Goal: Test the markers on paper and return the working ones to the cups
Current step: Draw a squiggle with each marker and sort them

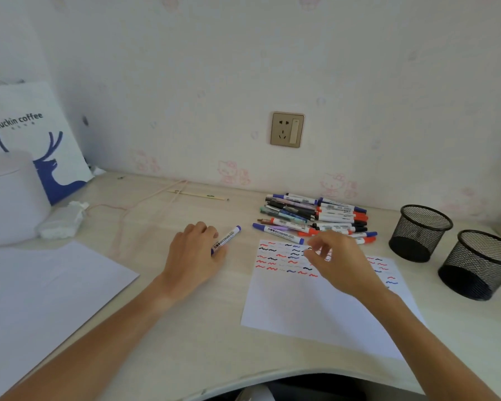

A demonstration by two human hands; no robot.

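Left hand [195, 250]: palm down on the worktop [185, 337] near its middle, fingers [203, 228] curled over the lower end of a single marker [225, 240].
Single marker: white barrel with dark print, blue cap at the far end, lying slanted on the bare worktop, left of the test sheet.
Right hand [339, 260]: raised over the top edge of the test sheet [310, 308], fingers loosely curled and narrow, thumb and forefinger close together; cannot tell whether anything is pinched between them.
Test sheet: white paper, lying right of centre toward the front edge, its top third covered with short wavy strokes in red, black and blue, lower part blank.
Marker pile [315, 217]: heaped near the back edge just beyond the test sheet, white barrels with blue, red and black caps, a few dark and teal pens mixed in.
Cups [420, 233]: two black wire-mesh cylinders, side by side at the right edge, upright; nothing seen inside.
Second sheet [41, 293]: white, at the left front corner.
Far left corner: white paper bag [41, 134] with a blue deer, a white round container [9, 195], crumpled tissue [62, 224].
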